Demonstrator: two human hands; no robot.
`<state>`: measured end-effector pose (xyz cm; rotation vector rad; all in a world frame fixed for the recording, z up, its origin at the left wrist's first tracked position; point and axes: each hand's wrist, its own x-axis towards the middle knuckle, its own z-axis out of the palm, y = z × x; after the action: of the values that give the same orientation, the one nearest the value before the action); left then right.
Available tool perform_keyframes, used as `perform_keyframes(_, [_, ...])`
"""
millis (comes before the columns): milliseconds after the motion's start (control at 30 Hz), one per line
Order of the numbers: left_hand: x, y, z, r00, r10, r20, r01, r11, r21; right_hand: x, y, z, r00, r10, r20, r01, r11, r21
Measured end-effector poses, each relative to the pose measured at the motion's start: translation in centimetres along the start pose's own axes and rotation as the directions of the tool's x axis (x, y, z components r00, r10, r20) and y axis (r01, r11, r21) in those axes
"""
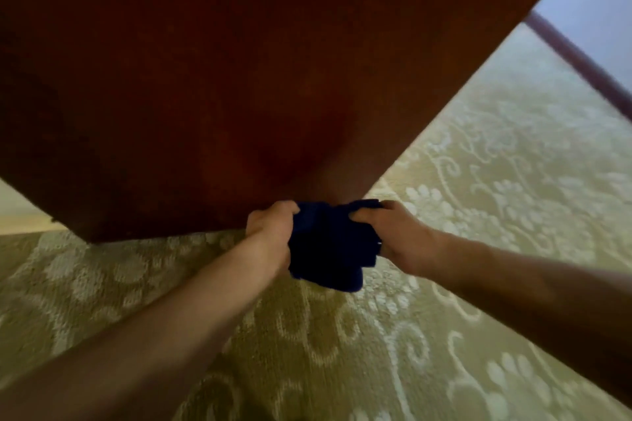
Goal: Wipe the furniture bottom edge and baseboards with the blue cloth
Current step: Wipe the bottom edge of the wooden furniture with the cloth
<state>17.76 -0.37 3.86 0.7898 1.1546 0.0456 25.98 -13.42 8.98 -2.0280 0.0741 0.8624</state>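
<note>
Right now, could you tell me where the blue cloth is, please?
In the head view, the blue cloth sits centre frame, bunched between the left hand and right hand, at the wooden furniture's bottom corner above the patterned carpet.

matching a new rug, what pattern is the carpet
Olive-green carpet with pale floral scrollwork, head view.

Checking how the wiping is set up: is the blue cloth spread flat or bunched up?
Bunched up. The blue cloth is gathered in a wad between the left hand and right hand, each gripping one side.

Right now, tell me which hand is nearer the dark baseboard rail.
Right. The right hand grips the blue cloth on the side toward the baseboard; the left hand grips its far side.
</note>
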Motion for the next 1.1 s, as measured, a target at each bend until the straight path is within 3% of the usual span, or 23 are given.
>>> perform_keyframes(133, [-2.5,-1.6,3.8,1.000,-0.013,-0.015,0.012,0.999,-0.044,-1.0,-1.6,-3.3,0.996,-0.017,-0.084,0.006,0.990,-0.138])
perform_keyframes(233, [-1.9,-3.8,5.5,0.999,0.022,-0.025,-0.023,0.999,-0.037,0.6,-0.6,-4.6,0.994,-0.020,-0.105,0.007,0.992,-0.124])
perform_keyframes(333, [-0.4,-5.3,6.3,0.995,0.084,-0.055,-0.080,0.994,0.080,3.7,3.0,-5.4,0.995,0.018,-0.097,-0.027,0.995,-0.092])
perform_keyframes(500, [0.2,-7.7,7.8,0.990,0.035,-0.140,0.012,0.947,0.321,7.7,8.7,-6.7,0.995,0.097,-0.027,-0.100,0.980,-0.173])
perform_keyframes(633, [-1.4,-9.3,11.8,0.982,-0.065,-0.180,0.099,0.978,0.183,9.8,9.5,-9.9,0.992,0.103,0.068,-0.098,0.993,-0.069])
perform_keyframes(800, [-4.3,-9.3,19.0,0.963,-0.260,-0.062,0.233,0.930,-0.283,10.9,6.4,-17.6,0.986,0.002,0.169,-0.038,0.977,0.210])
perform_keyframes(933, [-6.8,-7.3,24.4,0.955,-0.241,-0.173,0.216,0.965,-0.151,10.2,4.7,-23.3,0.976,0.100,0.192,-0.167,0.911,0.376])
perform_keyframes(1033, [-8.8,-6.1,27.2,0.924,-0.276,-0.265,0.273,0.961,-0.049,10.0,3.5,-26.5,0.970,0.099,0.221,-0.160,0.947,0.279])
perform_keyframes(1100, [-9.1,-5.1,28.8,0.907,-0.313,-0.281,0.306,0.950,-0.070,10.0,2.6,-27.9,0.958,0.102,0.268,-0.165,0.961,0.222])
